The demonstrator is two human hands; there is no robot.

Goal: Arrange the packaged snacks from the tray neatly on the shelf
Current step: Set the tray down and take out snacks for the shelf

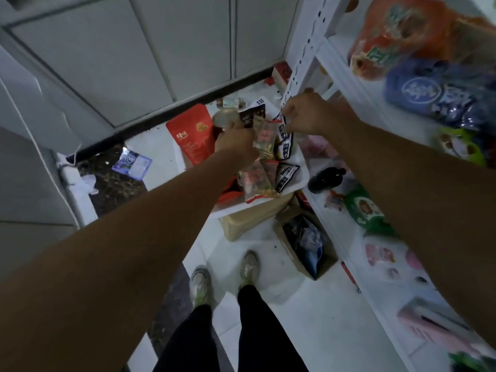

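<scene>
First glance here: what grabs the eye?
Two bare arms meet over a white plastic tray heaped with snack packets at centre: the left hand grips clear red-printed packets, the right hand pinches a black-and-white packet. At right, a white metal shelf holds an orange bag and a blue bag.

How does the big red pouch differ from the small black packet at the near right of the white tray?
The red pouch is much larger than the black packet. The red pouch is red with an orange picture; the black packet carries a white label. The red pouch sits at the tray's left edge, the black packet near its right edge. Neither is on the shelf yet.
</scene>
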